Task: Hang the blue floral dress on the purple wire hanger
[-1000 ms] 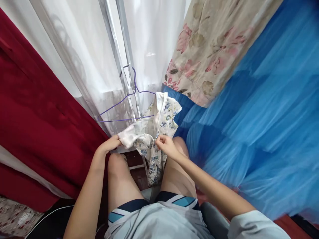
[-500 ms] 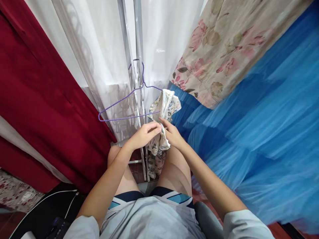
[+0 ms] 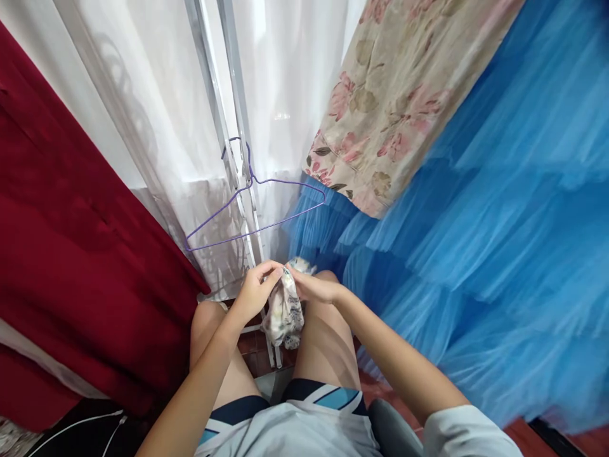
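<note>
Head view: purple hanger point(image 3: 252, 180) bare now, both arms of it free. Half a second ago the small floral garment point(image 3: 285, 311) was draped over its right end; now off, bunched and hanging from the fingers, low over the gap between the thighs point(image 3: 328, 355). Hanger itself left behind, hooked on the metal rack point(image 3: 209, 70). Reading of this: the garment is loose from any support but the hands, so handling it depends on grip alone.

Left hand point(image 3: 257, 289): thumb and forefinger pinched on the garment's top edge. Right hand point(image 3: 318, 287): closed on the same edge from the other side, fingertips partly hidden by cloth; a scrap of the garment shows above its knuckles. Hands nearly meeting. Collar and sleeves cannot be made out in the folds.

Around: white curtain point(image 3: 295, 76) behind the rack; red drape point(image 3: 61, 222) along the left; flowered panel point(image 3: 366, 139) at upper right, its lower corner near the hanger's right end; blue tulle point(image 3: 499, 222) filling the right, close to the right knee.

In the way: rack legs run down behind the garment to the tiled floor point(image 3: 257, 352). Loose folds could snag there, I judge.
</note>
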Demonstrator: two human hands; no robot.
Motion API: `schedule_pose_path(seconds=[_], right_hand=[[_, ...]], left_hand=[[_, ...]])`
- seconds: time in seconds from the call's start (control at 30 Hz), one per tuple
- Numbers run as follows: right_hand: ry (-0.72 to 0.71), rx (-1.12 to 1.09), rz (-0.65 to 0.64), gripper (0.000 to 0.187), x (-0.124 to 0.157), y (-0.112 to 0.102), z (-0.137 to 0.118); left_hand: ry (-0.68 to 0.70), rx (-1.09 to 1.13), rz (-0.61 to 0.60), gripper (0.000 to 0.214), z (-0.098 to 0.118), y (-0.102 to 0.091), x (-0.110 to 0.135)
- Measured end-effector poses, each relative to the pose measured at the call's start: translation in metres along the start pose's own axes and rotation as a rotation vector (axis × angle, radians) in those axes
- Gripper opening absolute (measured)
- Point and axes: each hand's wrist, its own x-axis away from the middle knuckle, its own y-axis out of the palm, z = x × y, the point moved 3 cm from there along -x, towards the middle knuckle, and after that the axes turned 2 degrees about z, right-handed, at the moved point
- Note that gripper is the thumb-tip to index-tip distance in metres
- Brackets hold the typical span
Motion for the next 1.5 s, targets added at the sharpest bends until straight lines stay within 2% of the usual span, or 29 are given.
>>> schedule_pose_path(seconds=[0.07,0.1,0.17,0.23,0.3,0.4,0.47,0.53,0.63,0.7,0.77,0.83,0.87,0.93,1.0,1.07,1.1,1.2,1.3,1.37,1.43,1.5], right_hand=[[0.026,-0.143,-0.219,0.052,0.017,0.022,-0.01],[0.047,-0.182,-0.282,0.046,0.023,0.028,-0.016],[0.029,-0.176,-0.313,0.032,0.03,0.03,-0.03],[0.024,-0.15,-0.339,0.028,0.033,0.025,-0.043],[-0.003,-0.085,-0.34,0.026,0.033,0.013,-0.055],[-0.067,0.09,-0.214,0.025,0.03,-0.021,-0.069],[-0.106,0.151,-0.036,0.023,0.024,-0.053,-0.077],[-0.191,0.138,0.198,0.015,0.013,-0.091,-0.087],[-0.412,0.114,0.548,0.01,-0.014,-0.142,-0.11],[-0.508,0.12,0.673,0.017,-0.04,-0.161,-0.128],[-0.461,0.078,0.629,0.014,-0.066,-0.164,-0.141],[-0.314,0.021,0.472,0.011,-0.086,-0.153,-0.147],[-0.244,0.002,0.379,0.013,-0.091,-0.145,-0.149],[-0.17,-0.001,0.209,0.022,-0.091,-0.127,-0.15],[-0.176,0.025,0.101,0.032,-0.084,-0.116,-0.15],[-0.194,0.052,0.073,0.042,-0.075,-0.111,-0.149],[-0.197,0.061,0.084,0.045,-0.071,-0.111,-0.148],[-0.189,0.078,0.095,0.05,-0.065,-0.109,-0.147],[-0.171,0.085,0.084,0.049,-0.061,-0.103,-0.148],[-0.167,0.075,0.077,0.047,-0.059,-0.1,-0.151],[-0.158,0.049,0.059,0.046,-0.057,-0.098,-0.154],[-0.132,0.012,0.033,0.046,-0.056,-0.096,-0.156]], left_hand=[[0.012,-0.007,0.019,0.025,-0.003,0.004,0.002],[0.007,0.008,0.001,0.025,-0.004,0.006,0.006],[-0.058,0.107,-0.111,0.033,-0.008,0.009,0.017],[-0.178,0.242,-0.269,0.047,-0.016,0.011,0.036],[-0.265,0.268,-0.319,0.052,-0.027,0.006,0.056],[-0.291,0.033,-0.213,0.039,-0.041,-0.016,0.076],[-0.261,-0.185,-0.148,0.03,-0.042,-0.031,0.081],[-0.215,-0.358,-0.112,0.025,-0.035,-0.038,0.079],[-0.143,-0.424,-0.077,0.025,-0.012,-0.028,0.069],[-0.103,-0.35,-0.025,0.026,0.004,-0.014,0.061],[-0.098,-0.192,0.029,0.021,0.013,-0.004,0.055],[-0.174,0.027,0.076,0.016,0.012,-0.002,0.056],[-0.245,0.147,0.098,0.023,0.007,-0.005,0.06],[-0.41,0.378,0.123,0.044,-0.008,-0.019,0.071],[-0.512,0.57,0.081,0.054,-0.023,-0.038,0.082],[-0.508,0.64,-0.01,0.051,-0.033,-0.061,0.088],[-0.478,0.604,-0.039,0.047,-0.036,-0.075,0.087],[-0.37,0.188,-0.033,0.031,-0.045,-0.124,0.069],[-0.225,-0.43,0.001,0.028,-0.046,-0.178,0.035],[-0.166,-0.73,0.074,0.024,-0.042,-0.211,0.008],[-0.136,-0.879,0.165,0.02,-0.036,-0.234,-0.019],[-0.112,-0.898,0.251,0.018,-0.031,-0.246,-0.046]])
